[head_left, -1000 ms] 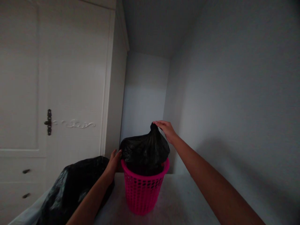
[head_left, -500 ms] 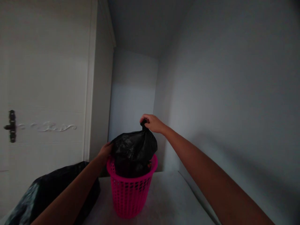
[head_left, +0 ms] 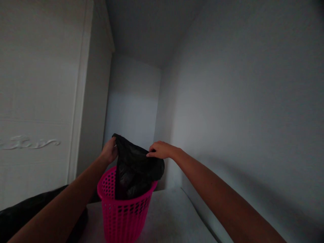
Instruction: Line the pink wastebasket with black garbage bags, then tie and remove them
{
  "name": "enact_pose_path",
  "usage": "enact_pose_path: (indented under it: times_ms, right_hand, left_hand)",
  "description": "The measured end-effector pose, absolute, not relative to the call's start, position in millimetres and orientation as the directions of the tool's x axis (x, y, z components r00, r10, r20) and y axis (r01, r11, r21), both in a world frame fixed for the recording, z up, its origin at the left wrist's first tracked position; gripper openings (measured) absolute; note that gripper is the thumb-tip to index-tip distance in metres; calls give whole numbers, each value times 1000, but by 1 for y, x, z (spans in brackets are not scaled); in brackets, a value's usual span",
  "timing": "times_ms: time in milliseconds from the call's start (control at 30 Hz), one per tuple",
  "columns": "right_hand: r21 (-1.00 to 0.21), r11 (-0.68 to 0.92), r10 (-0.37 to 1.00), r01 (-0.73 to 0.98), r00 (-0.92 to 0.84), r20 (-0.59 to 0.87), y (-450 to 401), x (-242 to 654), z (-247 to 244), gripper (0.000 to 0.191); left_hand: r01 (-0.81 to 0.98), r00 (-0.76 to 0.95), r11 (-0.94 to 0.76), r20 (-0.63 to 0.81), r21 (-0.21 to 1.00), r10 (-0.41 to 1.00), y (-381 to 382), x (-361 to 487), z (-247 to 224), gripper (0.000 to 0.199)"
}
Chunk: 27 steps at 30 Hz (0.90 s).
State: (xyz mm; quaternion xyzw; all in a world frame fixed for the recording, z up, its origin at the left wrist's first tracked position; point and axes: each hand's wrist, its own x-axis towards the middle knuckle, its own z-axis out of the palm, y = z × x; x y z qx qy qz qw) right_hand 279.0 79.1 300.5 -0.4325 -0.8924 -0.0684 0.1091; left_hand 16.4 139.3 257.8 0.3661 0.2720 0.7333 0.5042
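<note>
A black plastic bag (head_left: pixel 134 168) is stretched between my two hands above a pink perforated basket (head_left: pixel 124 216), its lower part down inside the rim. My left hand (head_left: pixel 110 150) pinches the bag's upper left corner, higher than the basket's left side. On the other side, my right hand (head_left: pixel 160 150) is closed on the bag's upper right edge, thumb and fingers together. Some of the bag drapes over the right side of the rim. What lies at the bottom of the basket is hidden by the bag and the basket wall.
The basket stands on a pale flat surface (head_left: pixel 172 216). Another dark, shiny bag-like bundle (head_left: pixel 30 204) lies at the lower left, partly behind my left forearm. A white wardrobe (head_left: pixel 37 84) rises on the left, and a bare wall (head_left: pixel 227 101) runs along the right.
My left hand has risen and lifted the bag's left corner. My right hand has come lower, and the bag's bunched top is now spread between both hands. The view has shifted right.
</note>
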Motion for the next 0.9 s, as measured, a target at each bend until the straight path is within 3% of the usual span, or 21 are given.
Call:
enact_pose_path:
  times_ms: [100, 200, 267, 400, 567, 633, 767, 833, 900]
  right_hand:
    - [-162, 581, 803, 798, -528, 277, 79, 261, 281, 56]
    - [-322, 600, 769, 733, -417, 484, 85, 232, 262, 65]
    - [-409, 665, 723, 625, -402, 562, 90, 215, 254, 58]
    - [-612, 643, 766, 460, -387, 514, 103, 202, 249, 20]
    - [-731, 559, 828, 391, -216, 518, 106, 195, 258, 6]
    - [-761, 580, 813, 292, -261, 520, 101, 192, 267, 21]
    - [-715, 685, 726, 141, -214, 653, 91, 204, 290, 34]
    - [-701, 702, 712, 122, -123, 691, 90, 224, 300, 31]
    - [-741, 666, 746, 87, -80, 661, 90, 251, 304, 33]
  left_hand:
    - [-512, -177, -345, 296, 787, 938, 120, 35, 270, 14]
    - [-472, -125, -372, 357, 800, 926, 94, 55, 276, 20]
    - [-413, -59, -400, 414, 818, 908, 77, 60, 278, 22]
    - [-211, 53, -522, 543, 826, 838, 53, 40, 271, 35]
    - [47, 40, -624, 622, 780, 782, 43, 15, 238, 87]
    - [94, 14, -588, 589, 804, 808, 45, 16, 223, 97]
    - [-128, -18, -307, 307, 943, 952, 50, 10, 203, 47]
    - [-322, -103, -190, 165, 928, 981, 51, 1, 199, 27]
    - [-476, -223, -191, 93, 858, 970, 52, -8, 198, 16]
